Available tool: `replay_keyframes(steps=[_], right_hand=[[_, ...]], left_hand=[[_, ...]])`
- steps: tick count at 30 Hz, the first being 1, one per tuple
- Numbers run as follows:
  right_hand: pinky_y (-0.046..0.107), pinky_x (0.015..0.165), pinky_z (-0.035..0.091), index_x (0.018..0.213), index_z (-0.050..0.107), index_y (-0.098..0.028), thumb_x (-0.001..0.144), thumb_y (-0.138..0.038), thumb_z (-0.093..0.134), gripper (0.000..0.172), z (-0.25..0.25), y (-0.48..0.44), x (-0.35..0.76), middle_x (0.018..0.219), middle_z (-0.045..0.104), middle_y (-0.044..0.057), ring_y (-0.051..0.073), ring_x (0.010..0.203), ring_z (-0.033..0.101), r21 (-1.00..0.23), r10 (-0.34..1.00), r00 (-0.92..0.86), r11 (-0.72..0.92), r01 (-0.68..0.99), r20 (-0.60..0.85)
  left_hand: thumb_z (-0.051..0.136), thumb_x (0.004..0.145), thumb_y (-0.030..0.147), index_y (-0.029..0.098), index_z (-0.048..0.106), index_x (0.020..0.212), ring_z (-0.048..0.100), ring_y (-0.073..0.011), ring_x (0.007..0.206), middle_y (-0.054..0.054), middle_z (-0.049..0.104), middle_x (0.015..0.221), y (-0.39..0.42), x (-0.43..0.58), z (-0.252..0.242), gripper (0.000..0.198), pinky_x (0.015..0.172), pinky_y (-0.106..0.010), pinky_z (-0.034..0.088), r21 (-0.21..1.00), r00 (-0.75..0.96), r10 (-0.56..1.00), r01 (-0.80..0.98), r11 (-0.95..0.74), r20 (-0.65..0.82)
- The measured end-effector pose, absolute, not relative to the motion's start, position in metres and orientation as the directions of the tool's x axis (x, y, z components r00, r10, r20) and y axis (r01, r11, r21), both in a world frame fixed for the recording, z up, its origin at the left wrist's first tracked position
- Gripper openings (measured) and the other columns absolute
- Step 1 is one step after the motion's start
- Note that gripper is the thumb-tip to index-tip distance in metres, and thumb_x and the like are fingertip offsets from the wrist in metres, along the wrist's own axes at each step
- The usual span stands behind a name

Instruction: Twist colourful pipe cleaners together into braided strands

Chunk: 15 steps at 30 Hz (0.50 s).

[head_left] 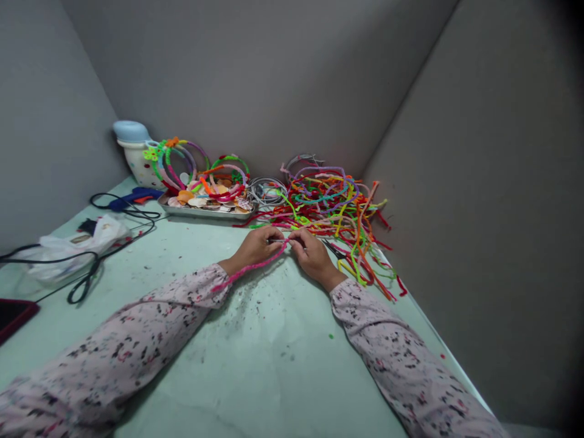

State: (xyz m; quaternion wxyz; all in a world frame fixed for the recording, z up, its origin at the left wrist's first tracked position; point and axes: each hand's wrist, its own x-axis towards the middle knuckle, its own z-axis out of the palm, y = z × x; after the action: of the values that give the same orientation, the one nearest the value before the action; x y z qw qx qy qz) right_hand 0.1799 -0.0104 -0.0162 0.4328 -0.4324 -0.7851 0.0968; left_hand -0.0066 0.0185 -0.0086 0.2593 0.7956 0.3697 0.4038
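Above the table my left hand (256, 248) is closed, its fingertips pinching a thin greyish wire (276, 241). A bright pink pipe cleaner (254, 266) crosses the wire's end, and its loose tail hangs back over my left wrist and cuff. My right hand (314, 254) is closed too, thumb and finger pinching the pipe cleaner's upper end beside the wire. The fingertips of both hands almost meet. Whether the pipe cleaner is wound round the wire is too small to tell. Just right of my right hand lie dark-bladed scissors (334, 249), partly under other pipe cleaners.
A heap of coloured pipe cleaners (326, 198) fills the back right. Coiled grey wire (268, 190) sits beside a metal tray (205, 213) of shells and wrapped hoops (182, 164). At left are a lidded pot (137, 161), blue glue gun (134, 198), black cable (93, 267) and plastic bag (68, 252).
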Motion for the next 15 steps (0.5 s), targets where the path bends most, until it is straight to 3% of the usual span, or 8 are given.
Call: replay_keyframes(steps=[15], right_hand=[[0.032,0.079,0.045,0.099,0.058,-0.021,0.091,-0.023,0.049,0.013,-0.0161,-0.0103,0.1800,0.096,0.065,0.006,0.019,0.086,0.059,-0.498,0.761,-0.269,0.605,0.621,0.590]], left_hand=[[0.065,0.077,0.027,0.014,0.068,0.083,0.058,-0.0133,0.074,-0.004,0.067,0.082,0.0189,-0.0067,-0.0088,0.014,0.070,-0.024,0.044,0.690,0.399,0.785,0.386,-0.612,0.474]])
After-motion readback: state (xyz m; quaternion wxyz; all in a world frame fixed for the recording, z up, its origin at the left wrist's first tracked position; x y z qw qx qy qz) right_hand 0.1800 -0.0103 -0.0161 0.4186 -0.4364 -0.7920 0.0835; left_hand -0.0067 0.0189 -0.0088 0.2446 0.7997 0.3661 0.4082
